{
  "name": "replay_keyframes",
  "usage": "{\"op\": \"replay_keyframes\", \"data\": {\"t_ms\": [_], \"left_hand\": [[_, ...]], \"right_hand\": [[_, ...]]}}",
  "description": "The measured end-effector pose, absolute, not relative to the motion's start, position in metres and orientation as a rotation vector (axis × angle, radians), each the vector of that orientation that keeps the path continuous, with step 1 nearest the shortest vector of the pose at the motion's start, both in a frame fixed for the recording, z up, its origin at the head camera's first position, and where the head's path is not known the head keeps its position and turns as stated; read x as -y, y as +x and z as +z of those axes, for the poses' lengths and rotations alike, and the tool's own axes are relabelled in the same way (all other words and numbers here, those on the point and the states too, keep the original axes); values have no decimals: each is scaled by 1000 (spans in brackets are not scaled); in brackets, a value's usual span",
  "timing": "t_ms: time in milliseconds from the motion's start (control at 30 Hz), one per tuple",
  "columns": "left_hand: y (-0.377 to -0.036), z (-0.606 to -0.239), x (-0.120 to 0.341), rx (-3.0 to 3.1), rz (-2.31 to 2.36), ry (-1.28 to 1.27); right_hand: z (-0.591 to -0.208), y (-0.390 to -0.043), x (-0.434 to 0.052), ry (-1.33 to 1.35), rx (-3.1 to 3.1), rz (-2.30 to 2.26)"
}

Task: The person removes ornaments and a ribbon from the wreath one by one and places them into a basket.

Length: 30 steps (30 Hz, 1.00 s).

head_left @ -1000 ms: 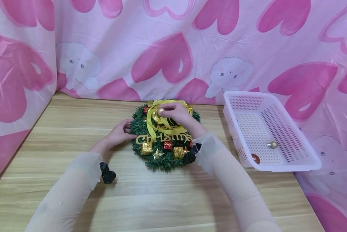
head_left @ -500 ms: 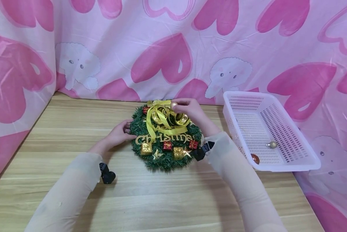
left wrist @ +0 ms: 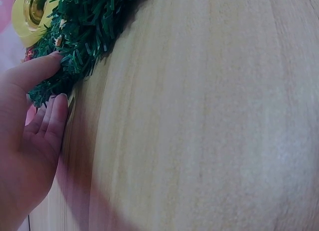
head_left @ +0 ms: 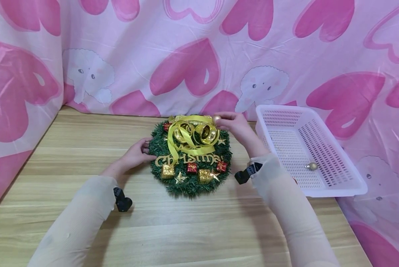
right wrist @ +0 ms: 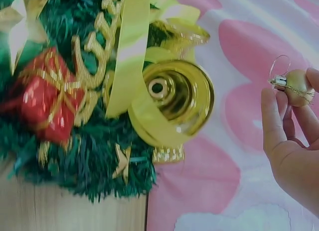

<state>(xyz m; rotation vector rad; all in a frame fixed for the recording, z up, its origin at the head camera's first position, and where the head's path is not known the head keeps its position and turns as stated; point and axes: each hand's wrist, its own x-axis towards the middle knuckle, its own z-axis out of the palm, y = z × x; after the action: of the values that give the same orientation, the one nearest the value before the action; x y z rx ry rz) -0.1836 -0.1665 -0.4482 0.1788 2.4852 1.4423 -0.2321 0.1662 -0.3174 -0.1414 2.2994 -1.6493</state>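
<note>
Pink cloth printed with hearts hangs behind a wooden table point(head_left: 69, 155). From the head camera, a green wreath point(head_left: 190, 155) lies flat at the middle of the table, dressed with gold ribbon, gold bells and small gift boxes. The left hand point(head_left: 136, 154) rests on the table with relaxed fingers touching the wreath's left edge. The right hand point(head_left: 234, 126) is raised just past the wreath's upper right edge, pinching a small gold ball point(head_left: 216, 119). A white basket point(head_left: 349, 174) stands to the right, with another gold ball point(head_left: 312, 166) inside.

From the left wrist, the left hand point(left wrist: 30, 126) lies open, thumb tip against the wreath's point(left wrist: 82, 39) needles.

From the right wrist, the right hand's fingertips point(right wrist: 271, 111) grip the gold ball point(right wrist: 297, 87) by its cap, apart from a gold bell point(right wrist: 172, 99) on the wreath point(right wrist: 94, 161).
</note>
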Motion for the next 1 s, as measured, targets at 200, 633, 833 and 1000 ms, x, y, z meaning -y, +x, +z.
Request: {"op": "replay_keyframes", "data": {"t_ms": [200,633,833,1000], "left_hand": [[-184,-448,166,-2487,1433,177],[-184,-448,167,-2486,1430,182],[-184,-448,167,-2485,1422,171],[-185,-447,167,-2477,1426,171]], "right_hand": [[-315,-235,-185,-110,-2279,-1727],[-298,-234,-227,-42,-2396,-1749],[-294,-232,-249,23,-2453,-1703],[-294,-230,-272,-4,-2383,-1839]]}}
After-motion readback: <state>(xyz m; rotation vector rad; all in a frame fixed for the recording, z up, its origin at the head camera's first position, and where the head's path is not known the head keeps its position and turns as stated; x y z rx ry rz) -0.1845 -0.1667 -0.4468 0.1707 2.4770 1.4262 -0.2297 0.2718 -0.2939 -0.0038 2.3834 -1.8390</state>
